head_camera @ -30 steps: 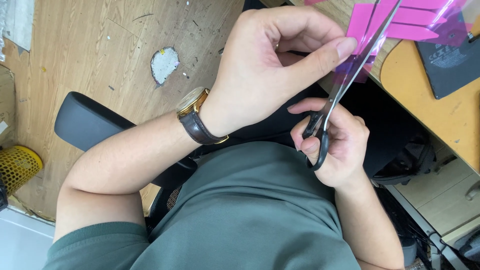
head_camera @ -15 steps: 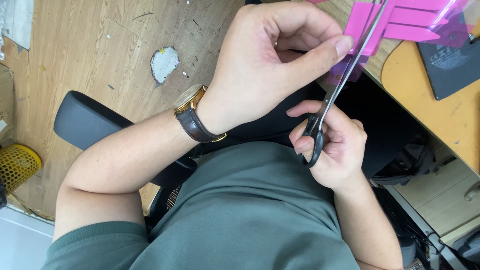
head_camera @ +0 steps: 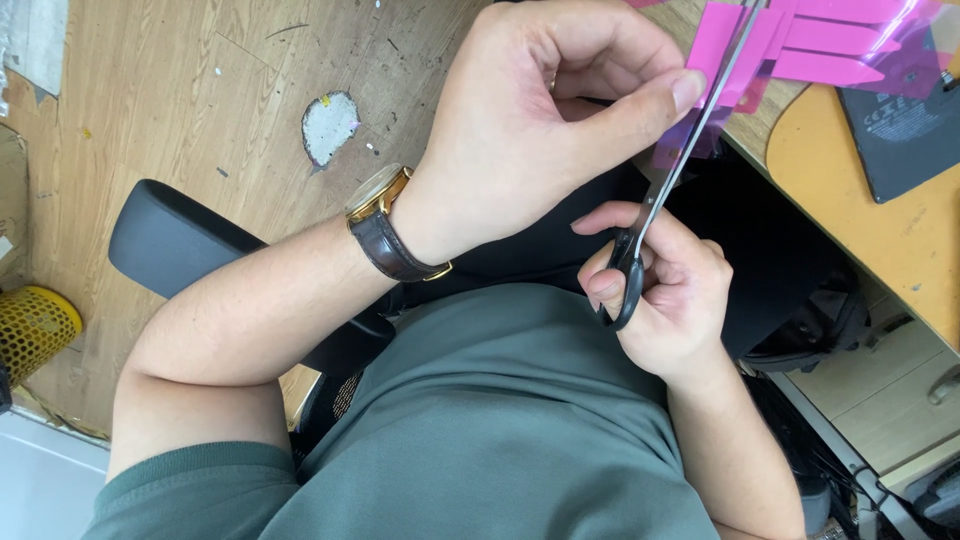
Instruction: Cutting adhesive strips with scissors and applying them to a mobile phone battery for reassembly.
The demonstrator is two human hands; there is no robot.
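We are looking down past our green shirt (head_camera: 500,430). Our right hand (head_camera: 670,300) is gripping black-handled scissors (head_camera: 665,190), fingers curled through the loops. Our left hand (head_camera: 540,130), wristwatch (head_camera: 385,225) on, is pinching a pink paper sheet (head_camera: 800,45) between thumb and forefinger by the blades. The sheet, hanging above the wooden surface (head_camera: 890,200), seems thin, light and floppy; holding it close to the cut line looks best.

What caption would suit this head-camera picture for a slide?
Left hand pinches pink translucent plastic sheet while right hand works black-handled steel scissors into it, above a grey-green shirt.
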